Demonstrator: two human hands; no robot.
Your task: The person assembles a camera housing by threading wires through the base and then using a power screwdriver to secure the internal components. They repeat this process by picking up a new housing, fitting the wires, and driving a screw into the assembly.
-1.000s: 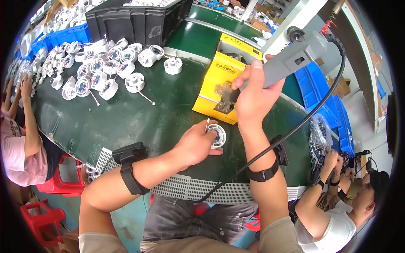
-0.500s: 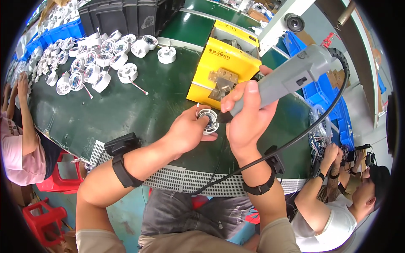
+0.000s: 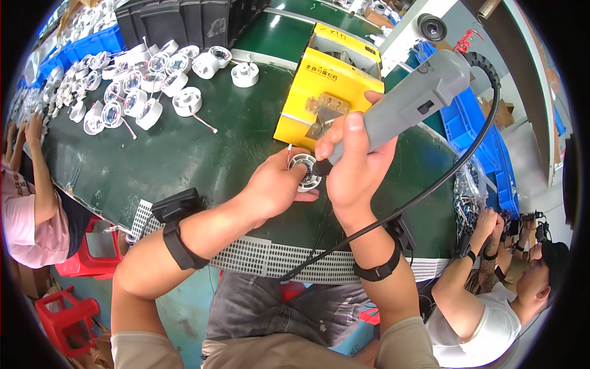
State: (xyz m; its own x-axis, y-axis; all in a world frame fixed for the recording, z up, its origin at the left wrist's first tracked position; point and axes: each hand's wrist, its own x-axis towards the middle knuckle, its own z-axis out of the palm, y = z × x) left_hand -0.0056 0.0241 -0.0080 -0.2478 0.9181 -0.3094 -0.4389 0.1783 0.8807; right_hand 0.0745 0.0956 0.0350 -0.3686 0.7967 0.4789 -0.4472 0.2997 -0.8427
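Observation:
My left hand (image 3: 273, 184) is closed around a round white plastic housing (image 3: 312, 181), its thumb reaching inside over a small circuit board. A thin wire with a white plug (image 3: 289, 148) sticks up from the housing. In my right hand (image 3: 359, 169) is a grey electric screwdriver (image 3: 405, 101), held slanted with its black nose down at the housing's right rim. The nose hides whatever contact there is with a screw. Just beyond both hands stands a yellow screw feeder (image 3: 319, 80) with a metal outlet on its front.
Several similar white housings (image 3: 187, 101) lie at the back left, some trailing wires. Behind them are a black crate (image 3: 178, 27) and a blue bin (image 3: 92, 43). The screwdriver's black cable (image 3: 430, 187) loops past my right forearm. Co-workers sit on both sides; blue trays (image 3: 485, 147) stand at right.
My right hand and the screwdriver have shifted slightly left and up, and the nose now overlaps the housing's edge. My left hand keeps its hold on the housing.

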